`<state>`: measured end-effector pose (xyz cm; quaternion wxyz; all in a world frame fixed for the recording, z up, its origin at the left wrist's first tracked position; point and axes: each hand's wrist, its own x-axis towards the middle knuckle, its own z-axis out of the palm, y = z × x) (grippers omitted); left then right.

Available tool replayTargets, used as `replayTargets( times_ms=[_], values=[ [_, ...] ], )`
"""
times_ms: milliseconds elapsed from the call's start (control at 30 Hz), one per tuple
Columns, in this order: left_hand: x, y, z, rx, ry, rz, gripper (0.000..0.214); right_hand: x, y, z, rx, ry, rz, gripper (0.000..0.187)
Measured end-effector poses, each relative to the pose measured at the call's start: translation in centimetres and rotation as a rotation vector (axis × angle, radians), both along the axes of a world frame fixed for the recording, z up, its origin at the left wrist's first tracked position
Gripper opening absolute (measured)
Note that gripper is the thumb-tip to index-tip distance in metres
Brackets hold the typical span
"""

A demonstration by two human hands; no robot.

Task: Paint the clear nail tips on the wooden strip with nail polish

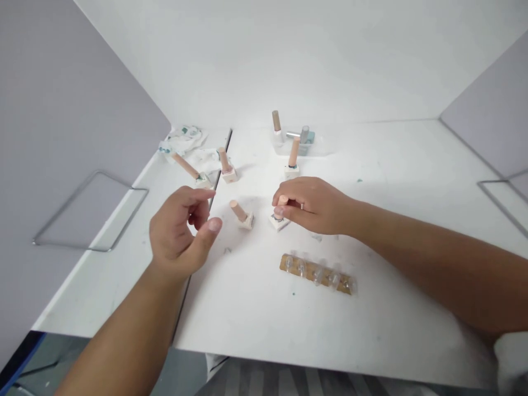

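Observation:
My right hand [315, 204] has its thumb and fingers closed round the peach cap of a nail polish bottle [279, 221], whose white square base rests on the table. My left hand [183, 225] hovers above the table with thumb and forefinger apart and nothing between them. Just right of it stands another peach-capped nail polish bottle [242, 214], its cap leaning left. Nearer the front edge lies a brown strip [315, 273] bearing several clear false nail tips.
More nail polish bottles stand behind my hands: one left [190, 169], one beside it [228, 166], one right [292, 159]. A clear tray [325, 148] at the back holds small bottles. Crumpled, green-stained tissue [185, 140] lies back left. Metal wire frames [111, 181] flank the table.

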<state>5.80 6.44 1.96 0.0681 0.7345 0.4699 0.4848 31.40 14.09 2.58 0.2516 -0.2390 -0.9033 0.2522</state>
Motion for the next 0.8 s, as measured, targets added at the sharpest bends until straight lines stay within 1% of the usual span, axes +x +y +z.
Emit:
replayTargets(
  times_ms=[100, 167, 267, 367, 467, 533, 667, 800],
  values=[
    [0.0, -0.1, 0.0, 0.066, 0.022, -0.071, 0.024, 0.2, 0.0, 0.4, -0.021, 0.066, -0.022, 0.023],
    [-0.1, 0.0, -0.1, 0.078, 0.034, -0.068, 0.024, 0.3, 0.0, 0.6, -0.076, 0.113, -0.044, 0.023],
    [-0.5, 0.3, -0.5, 0.095, -0.007, -0.038, 0.021, 0.4, -0.1, 0.4, -0.204, 0.158, -0.108, 0.022],
    [-0.9, 0.5, -0.9, 0.051, -0.059, -0.041, 0.021, 0.4, -0.1, -0.2, -0.374, 0.218, -0.168, 0.022],
    [-1.3, 0.5, -1.1, -0.010, -0.111, -0.052, 0.024, 0.2, 0.0, -0.8, -0.636, 0.409, -0.213, 0.024],
    [-1.5, 0.5, -1.2, -0.040, -0.123, -0.049, 0.023, 0.2, 0.1, -0.9, -0.763, 0.522, -0.246, 0.025],
    [-1.7, 0.6, -1.4, -0.089, -0.094, -0.039, 0.023, 0.3, 0.2, -0.8, -0.855, 0.594, -0.307, 0.025],
    [-1.7, 0.8, -1.6, -0.108, -0.086, -0.082, 0.025, 0.5, 0.2, -0.8, -0.933, 0.653, -0.339, 0.029]
  ],
)
